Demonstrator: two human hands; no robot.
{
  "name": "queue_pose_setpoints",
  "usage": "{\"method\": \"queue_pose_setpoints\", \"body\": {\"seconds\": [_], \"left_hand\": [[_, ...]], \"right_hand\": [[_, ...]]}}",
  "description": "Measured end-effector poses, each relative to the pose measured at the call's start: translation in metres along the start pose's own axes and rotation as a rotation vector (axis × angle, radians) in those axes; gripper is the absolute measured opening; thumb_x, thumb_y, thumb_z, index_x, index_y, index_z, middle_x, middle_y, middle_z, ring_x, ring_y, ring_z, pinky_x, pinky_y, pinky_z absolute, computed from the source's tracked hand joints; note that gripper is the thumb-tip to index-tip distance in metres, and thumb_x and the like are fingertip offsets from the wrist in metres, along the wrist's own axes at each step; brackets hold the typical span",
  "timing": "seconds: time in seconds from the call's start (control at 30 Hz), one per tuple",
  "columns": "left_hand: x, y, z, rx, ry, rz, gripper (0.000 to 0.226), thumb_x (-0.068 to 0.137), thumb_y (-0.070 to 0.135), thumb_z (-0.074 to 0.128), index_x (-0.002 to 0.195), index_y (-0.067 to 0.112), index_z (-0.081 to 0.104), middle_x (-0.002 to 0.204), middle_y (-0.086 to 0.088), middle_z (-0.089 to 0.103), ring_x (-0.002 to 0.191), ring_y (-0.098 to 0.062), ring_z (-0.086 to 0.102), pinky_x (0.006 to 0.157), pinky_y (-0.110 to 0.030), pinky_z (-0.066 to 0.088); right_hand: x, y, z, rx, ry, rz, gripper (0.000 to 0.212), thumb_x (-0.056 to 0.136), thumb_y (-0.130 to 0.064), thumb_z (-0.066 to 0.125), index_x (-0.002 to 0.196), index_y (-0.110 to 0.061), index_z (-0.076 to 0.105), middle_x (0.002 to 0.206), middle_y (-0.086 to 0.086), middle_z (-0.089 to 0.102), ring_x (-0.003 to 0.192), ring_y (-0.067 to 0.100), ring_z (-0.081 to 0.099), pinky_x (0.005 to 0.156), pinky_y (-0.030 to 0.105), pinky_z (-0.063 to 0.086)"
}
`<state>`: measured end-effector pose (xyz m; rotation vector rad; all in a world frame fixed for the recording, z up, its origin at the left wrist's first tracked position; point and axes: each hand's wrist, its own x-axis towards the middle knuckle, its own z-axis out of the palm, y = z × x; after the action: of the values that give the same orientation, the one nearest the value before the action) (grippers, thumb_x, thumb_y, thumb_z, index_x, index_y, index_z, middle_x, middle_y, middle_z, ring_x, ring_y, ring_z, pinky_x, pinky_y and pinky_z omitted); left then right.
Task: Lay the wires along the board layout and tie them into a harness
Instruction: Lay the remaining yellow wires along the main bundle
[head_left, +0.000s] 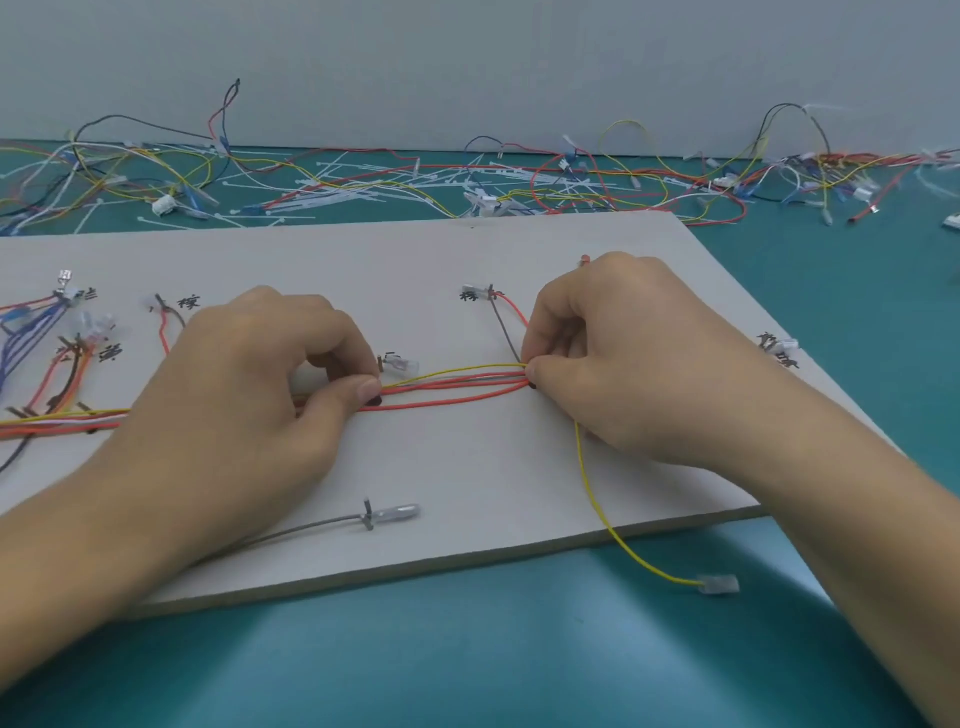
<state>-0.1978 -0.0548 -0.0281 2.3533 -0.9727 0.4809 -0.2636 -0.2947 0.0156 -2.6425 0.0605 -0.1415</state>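
In the middle of the frame, on the pale board (467, 467), a bundle of red and yellow wires (457, 387) is held stretched between two hands. It is pinched between thumb and forefinger by the left hand (249, 384), and it is gripped by the curled fingers of the right hand (623, 353) at the point where a grey wire and a red one come down from the upper centre. Between the two grips the strands are bowed apart rather than drawn together.

From under the right hand a yellow wire (597, 493) is led down over the lower edge of the board, and its clear plug (719, 585) is left lying on the green bench (519, 649). No tie is seen in either hand; the white cable ties (337, 192) are scattered along the top of the frame among loose wires.

Several risks can be judged from this. If one hand is lifted to fetch a tie, the tension is likely to be lost and the strands may spring out of their route. If a tie is closed while the strands are spread, one may be missed or trapped crooked. The hanging yellow wire may be caught by a sleeve or forearm and pulled, so that the bundle is dragged off its line.
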Motion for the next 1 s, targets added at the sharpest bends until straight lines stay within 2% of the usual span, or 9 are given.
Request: {"method": "queue_pose_setpoints", "body": {"seconds": [0.13,0.23,0.4,0.47,0.53,0.67,0.87,0.93,1.0], "left_hand": [[0.0,-0.012,-0.005,-0.077,-0.044,0.039,0.013,0.079,0.021,0.072,0.078,0.033,0.066,0.085,0.016,0.064,0.08,-0.01,0.059,0.072,-0.031,0.042],[0.001,-0.022,-0.009,-0.079,-0.067,0.063,0.018,0.079,0.019,0.071,0.08,0.036,0.065,0.086,0.014,0.064,0.081,-0.01,0.059,0.074,-0.021,0.042],[0.002,-0.032,-0.013,-0.097,-0.096,0.082,0.019,0.082,0.02,0.072,0.083,0.038,0.066,0.088,0.013,0.066,0.085,-0.012,0.06,0.076,-0.023,0.042],[0.003,-0.034,-0.016,-0.098,-0.105,0.1,0.017,0.083,0.021,0.071,0.083,0.037,0.067,0.088,0.014,0.065,0.087,-0.011,0.06,0.078,-0.024,0.042],[0.007,-0.036,-0.019,-0.082,-0.135,0.137,0.015,0.085,0.019,0.07,0.084,0.034,0.067,0.086,0.014,0.065,0.087,-0.016,0.059,0.078,-0.031,0.042],[0.012,-0.042,-0.02,-0.082,-0.174,0.178,0.016,0.086,0.014,0.07,0.083,0.029,0.067,0.086,0.013,0.066,0.087,-0.021,0.056,0.077,-0.034,0.041],[0.012,-0.04,-0.022,-0.088,-0.178,0.168,0.01,0.087,0.026,0.066,0.083,0.035,0.065,0.086,0.018,0.064,0.089,-0.018,0.056,0.078,-0.036,0.041],[0.011,-0.032,-0.021,-0.057,-0.142,0.15,0.005,0.084,0.03,0.063,0.081,0.031,0.066,0.082,0.02,0.057,0.086,-0.018,0.055,0.076,-0.04,0.041],[0.011,-0.018,-0.019,-0.036,-0.057,0.114,0.013,0.081,0.033,0.061,0.081,0.023,0.07,0.083,0.015,0.049,0.084,-0.018,0.052,0.075,-0.037,0.039]], "right_hand": [[-0.007,-0.006,0.003,-0.015,-0.008,-0.007,0.016,0.085,-0.01,0.061,0.074,-0.019,0.068,0.057,-0.01,0.056,0.062,-0.002,0.052,0.062,0.016,0.04],[-0.008,-0.009,0.008,-0.009,0.006,-0.013,0.015,0.083,-0.01,0.062,0.072,-0.018,0.067,0.053,-0.01,0.055,0.054,0.002,0.059,0.054,0.015,0.049],[-0.005,-0.005,0.008,0.125,-0.03,0.024,0.015,0.085,-0.01,0.068,0.073,-0.019,0.071,0.058,-0.015,0.064,0.051,-0.005,0.059,0.044,0.009,0.042],[-0.005,-0.003,0.003,0.256,-0.096,0.061,0.013,0.086,-0.01,0.073,0.076,-0.019,0.073,0.064,-0.006,0.069,0.045,0.006,0.062,0.043,0.015,0.046],[-0.006,-0.002,-0.002,0.368,-0.136,0.106,0.012,0.087,-0.008,0.076,0.08,-0.017,0.073,0.07,0.004,0.071,0.047,0.019,0.067,0.043,0.028,0.053],[-0.007,0.0,-0.005,0.501,-0.151,0.156,0.014,0.087,0.0,0.075,0.077,-0.01,0.072,0.074,0.019,0.069,0.045,0.021,0.065,0.043,0.036,0.057],[-0.004,0.008,-0.008,0.375,-0.194,0.13,0.015,0.087,-0.004,0.073,0.074,-0.012,0.074,0.061,0.01,0.068,0.043,0.023,0.062,0.04,0.028,0.05],[-0.002,0.012,-0.011,0.313,-0.192,0.12,0.016,0.084,-0.004,0.07,0.074,-0.015,0.075,0.057,0.007,0.068,0.041,0.024,0.062,0.04,0.027,0.05],[-0.001,0.014,-0.014,0.285,-0.197,0.12,0.019,0.083,-0.003,0.067,0.076,-0.018,0.077,0.055,0.005,0.067,0.038,0.022,0.06,0.041,0.028,0.05]]}}
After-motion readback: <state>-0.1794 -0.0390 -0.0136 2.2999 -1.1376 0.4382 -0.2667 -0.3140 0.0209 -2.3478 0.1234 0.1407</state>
